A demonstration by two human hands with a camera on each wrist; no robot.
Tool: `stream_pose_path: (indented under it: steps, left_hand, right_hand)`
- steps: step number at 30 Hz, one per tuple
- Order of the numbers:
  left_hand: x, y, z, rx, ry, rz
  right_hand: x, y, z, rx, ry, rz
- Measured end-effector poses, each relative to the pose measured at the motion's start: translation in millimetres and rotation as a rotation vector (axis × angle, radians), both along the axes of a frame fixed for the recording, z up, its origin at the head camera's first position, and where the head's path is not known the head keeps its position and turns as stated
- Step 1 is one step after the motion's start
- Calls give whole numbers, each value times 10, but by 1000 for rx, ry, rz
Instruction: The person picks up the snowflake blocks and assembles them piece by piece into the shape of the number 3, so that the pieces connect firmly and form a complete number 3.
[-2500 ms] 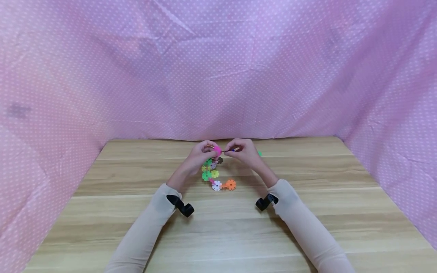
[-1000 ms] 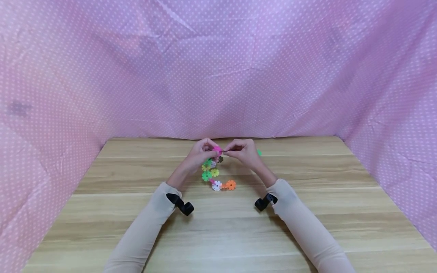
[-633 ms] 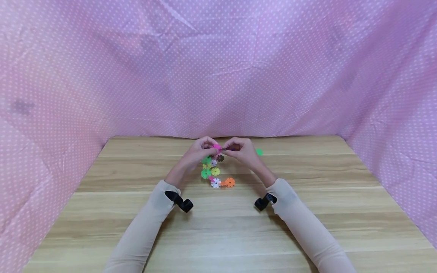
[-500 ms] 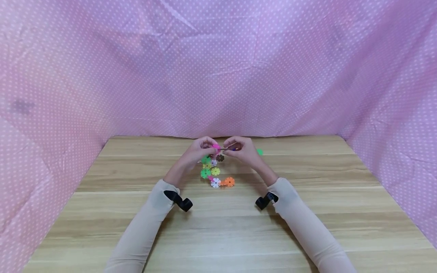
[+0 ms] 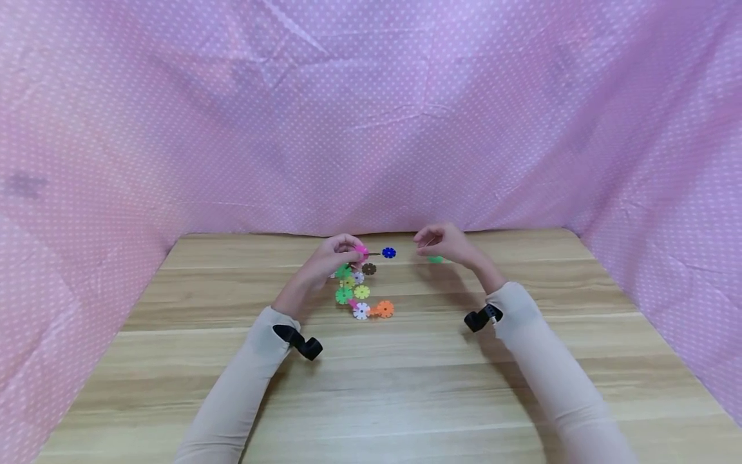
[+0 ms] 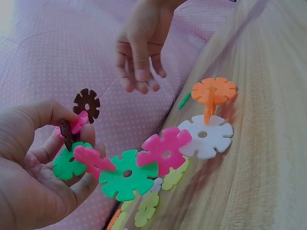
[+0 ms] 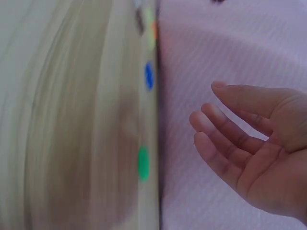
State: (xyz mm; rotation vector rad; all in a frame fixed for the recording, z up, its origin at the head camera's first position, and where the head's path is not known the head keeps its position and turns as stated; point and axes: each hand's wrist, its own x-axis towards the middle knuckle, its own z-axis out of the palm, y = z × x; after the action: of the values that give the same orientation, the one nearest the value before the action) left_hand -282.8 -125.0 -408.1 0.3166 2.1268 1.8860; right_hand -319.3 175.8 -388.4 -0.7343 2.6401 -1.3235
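Note:
My left hand (image 5: pixel 324 261) pinches a pink notched plastic disc (image 6: pixel 80 121) near one end of a chain of interlocked snowflake discs. A brown disc (image 6: pixel 87 105) sticks out from that pink piece, edge-on in the head view. Below it the chain runs through a green disc (image 6: pixel 125 175), another pink disc (image 6: pixel 166 152) and a white disc (image 6: pixel 206 136) to an orange disc (image 6: pixel 214 91). My right hand (image 5: pixel 446 243) is held above the table with fingers loosely bent and nothing in them. It overlaps a loose green disc (image 5: pixel 435 259) in the head view.
On the wooden table (image 5: pixel 382 386) a blue disc (image 5: pixel 389 252) lies between the hands. Another brown disc (image 5: pixel 369 269) and a yellow disc (image 5: pixel 362 292) lie beside the chain. Pink dotted cloth (image 5: pixel 371 129) hangs behind the table's far edge.
My right hand has let go of the brown disc, now joined to the pink one, and has moved right, bringing the blue disc into full view. My left hand keeps its grip, shifting slightly left.

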Motion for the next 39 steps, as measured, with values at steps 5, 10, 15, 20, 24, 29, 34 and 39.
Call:
stream_pose_path:
  steps: [5,10,15,20,24,29,34,39]
  left_hand:
    - [18,13,13,10,-5,7]
    - [32,29,7,8,-11,20]
    - [32,33,-3,1,-17,40]
    - [37,40,7,-10,-21,47]
    - [33,47,-2,-5,-16,36]
    - [25,57,-17,-5,-17,36]
    - [13,56,-41,-7,-18,41]
    - [5,61,-58,1,-14,31]
  right_hand:
    - [-100,218,-77,107,8,-9]
    - [-156,347,-180,174,-31,17]
    - [-157,360,-192,196,-73,47]
    - [-235,392,-242,219,-72,65]
    - [-300,435,-309,242,-77,65]
    - [-306,449,-325,224,-98,76]
    - [-302,451,-337,195,-124,68]
    - [-278,438,-338,178,-143,37]
